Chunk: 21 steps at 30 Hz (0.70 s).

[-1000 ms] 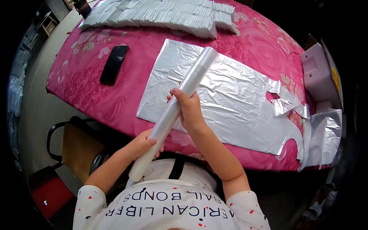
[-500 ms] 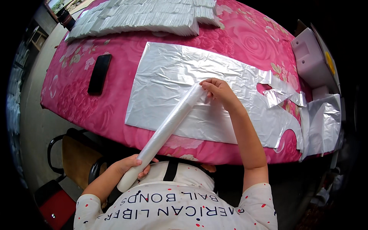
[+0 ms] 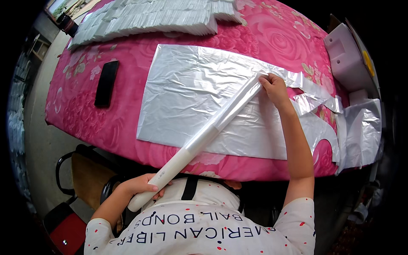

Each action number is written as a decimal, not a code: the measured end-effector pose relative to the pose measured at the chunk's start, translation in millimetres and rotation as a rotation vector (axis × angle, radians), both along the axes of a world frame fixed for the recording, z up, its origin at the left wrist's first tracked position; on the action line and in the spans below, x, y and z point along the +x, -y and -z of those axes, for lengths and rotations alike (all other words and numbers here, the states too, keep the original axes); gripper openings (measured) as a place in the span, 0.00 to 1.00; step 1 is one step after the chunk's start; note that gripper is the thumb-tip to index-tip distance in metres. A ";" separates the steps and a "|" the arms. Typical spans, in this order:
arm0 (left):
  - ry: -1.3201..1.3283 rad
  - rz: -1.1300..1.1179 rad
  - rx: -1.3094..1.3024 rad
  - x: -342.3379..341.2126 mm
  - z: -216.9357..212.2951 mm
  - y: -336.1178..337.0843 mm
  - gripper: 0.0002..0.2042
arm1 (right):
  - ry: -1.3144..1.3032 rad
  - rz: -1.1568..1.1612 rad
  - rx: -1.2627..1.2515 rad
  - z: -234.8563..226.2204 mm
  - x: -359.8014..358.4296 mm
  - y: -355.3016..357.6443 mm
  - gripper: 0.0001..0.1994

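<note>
My left hand (image 3: 142, 185) is closed round the lower end of a long white tube (image 3: 168, 170) near my lap. Thin shiny plastic film (image 3: 229, 111) is wrapped round the upper part of this tube. At the film's far end, my right hand (image 3: 276, 89) pinches it between thumb and fingers. The tube slants up to the right above a large silvery-white plastic bag (image 3: 170, 97) lying flat and creased on the table. That bag has cut-out openings and handle strips on its right side.
A pink floral cloth (image 3: 80, 110) covers the table. Stacks of folded white plastic bags (image 3: 161, 19) lie at the back, a black phone (image 3: 106, 83) at the left. A white foam box (image 3: 348, 55) stands at the right edge. Chairs (image 3: 91, 178) are at the lower left.
My right hand has moved up and right, drawing the film along the tube. More of the bare white tube shows near my left hand, which has stayed about in place.
</note>
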<state>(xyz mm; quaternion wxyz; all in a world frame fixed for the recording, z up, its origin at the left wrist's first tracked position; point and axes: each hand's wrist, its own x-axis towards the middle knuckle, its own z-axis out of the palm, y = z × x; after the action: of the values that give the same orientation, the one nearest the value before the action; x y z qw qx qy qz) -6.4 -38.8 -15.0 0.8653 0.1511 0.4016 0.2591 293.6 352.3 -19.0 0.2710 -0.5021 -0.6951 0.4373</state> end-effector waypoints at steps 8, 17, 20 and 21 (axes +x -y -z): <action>-0.168 0.450 0.134 -48.2 -36.4 -27.2 0.26 | 0.022 0.166 0.139 -3.6 75.2 -41.5 0.09; -1.366 0.683 1.261 27.1 -73.1 -180.3 0.24 | -0.155 -0.101 -0.007 -7.9 -12.4 -5.6 0.09; -1.273 0.532 1.690 49.0 -58.1 -190.1 0.24 | -0.112 -0.131 0.007 -5.8 -23.4 -6.5 0.09; -1.180 0.468 1.836 54.6 -53.9 -187.5 0.24 | -0.104 -0.143 0.019 -2.9 -24.4 -7.9 0.09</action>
<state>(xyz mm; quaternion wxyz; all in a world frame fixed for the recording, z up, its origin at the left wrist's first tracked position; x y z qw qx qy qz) 48.2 148.7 38.9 0.1264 0.9045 0.3673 0.1759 269.2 360.2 -16.1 0.2795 -0.4253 -0.7182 0.4745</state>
